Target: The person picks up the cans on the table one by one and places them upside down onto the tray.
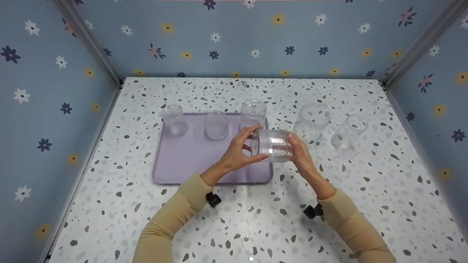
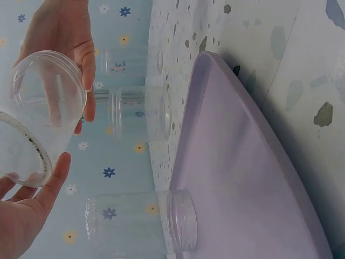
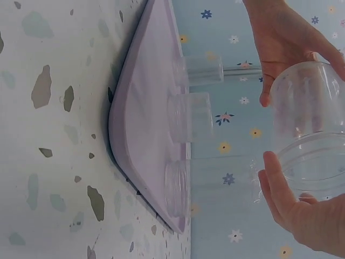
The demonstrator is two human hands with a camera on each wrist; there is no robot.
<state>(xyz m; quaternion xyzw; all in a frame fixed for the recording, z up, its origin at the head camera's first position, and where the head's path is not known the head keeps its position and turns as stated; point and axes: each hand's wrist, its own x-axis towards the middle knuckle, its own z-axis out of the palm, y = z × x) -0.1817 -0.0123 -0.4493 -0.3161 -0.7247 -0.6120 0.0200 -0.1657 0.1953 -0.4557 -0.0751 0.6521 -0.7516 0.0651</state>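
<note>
A clear, wide jar (image 1: 275,143) is held on its side between both hands, above the right edge of a purple tray (image 1: 197,160). My left hand (image 1: 239,149) grips its left end, thumb below and fingers above. At the opposite end, my right hand (image 1: 300,153) holds the jar with its fingertips. The left wrist view shows the same jar (image 2: 43,102) raised over the table, apart from the tray. Behind the left hand a taller clear jar (image 1: 253,109) stands on the tray, its lower part partly hidden by that hand.
A short clear jar (image 1: 216,126) and a slim clear jar (image 1: 174,119) also stand on the tray. Right of it, a wide clear jar (image 1: 312,120) and another slim one (image 1: 349,131) stand on the speckled table (image 1: 365,204). Flowered walls (image 1: 241,40) enclose the back and sides.
</note>
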